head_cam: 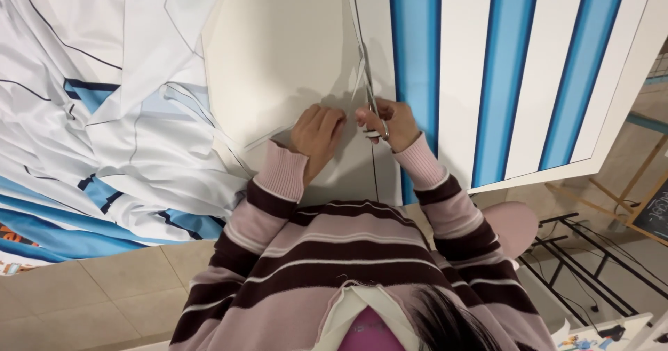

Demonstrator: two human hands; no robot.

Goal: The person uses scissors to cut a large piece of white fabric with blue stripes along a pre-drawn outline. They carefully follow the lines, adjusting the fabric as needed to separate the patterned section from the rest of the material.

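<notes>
Two hands at work on a big printed sheet (313, 59) laid flat on a white table (619, 121). Right hand (391, 123) grips a pair of scissors (369, 90), fingers and thumb curled tight through the handles; blades point away from the person, running along the dark printed line at the edge of the blue-and-white striped panel (501, 66). Blade tips look partly spread, hard to tell exactly. Left hand (316, 137) lies palm down on the plain white part of the sheet just left of the cut line, fingers together and bent a little, pressing the material flat, holding nothing. The hands sit close, near each other but not touching, scissors between them.

Sheet is cut open ahead of the blades; a narrow white strip (358, 38) lifts up along the cut beside the stripes. Striped panel covers the right half of the table, with blue bands running away from the person.

Left side: a heap of loose white fabric (118, 114) with thin dark outlines and blue patches, crumpled and hanging over the table edge toward the beige tiled floor (104, 288).

Person wears a pink and dark maroon striped sweater (348, 253), cuffs at both wrists. Lower right: black metal frame (591, 267) on the floor, and a small chalkboard (654, 212) with a wooden frame at the edge.
</notes>
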